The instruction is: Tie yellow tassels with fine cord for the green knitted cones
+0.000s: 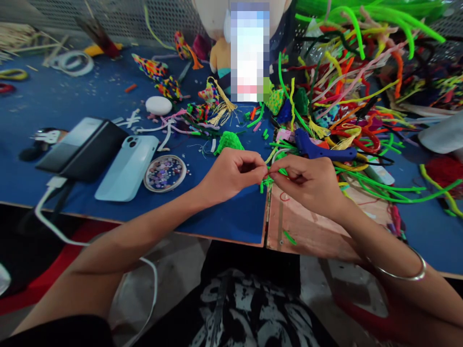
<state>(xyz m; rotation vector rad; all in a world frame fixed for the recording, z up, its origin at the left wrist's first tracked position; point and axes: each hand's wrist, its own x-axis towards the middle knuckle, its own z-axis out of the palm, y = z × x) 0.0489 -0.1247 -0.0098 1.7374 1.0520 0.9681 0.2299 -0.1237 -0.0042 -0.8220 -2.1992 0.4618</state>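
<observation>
My left hand (237, 174) and my right hand (307, 180) meet above the seam at the table's front edge. Both are closed in a pinch, thumb against forefinger, with the fingertips nearly touching. Whatever lies between them is too small to make out; a hint of thin reddish strand shows there. Just behind my left hand sits a green fuzzy piece (229, 142). A blue glue gun (323, 148) lies right behind my right hand, among green pipe cleaners (383, 185). A thin red thread (284, 196) curls on the bare wood below the fingertips.
On the left are a pale blue phone (126, 168), a dark folding case (81, 149) with a white cable (47, 205), and a round dish of beads (165, 159). A lit phone screen (249, 53) stands at the back. Colourful pipe cleaners (356, 72) heap up at back right.
</observation>
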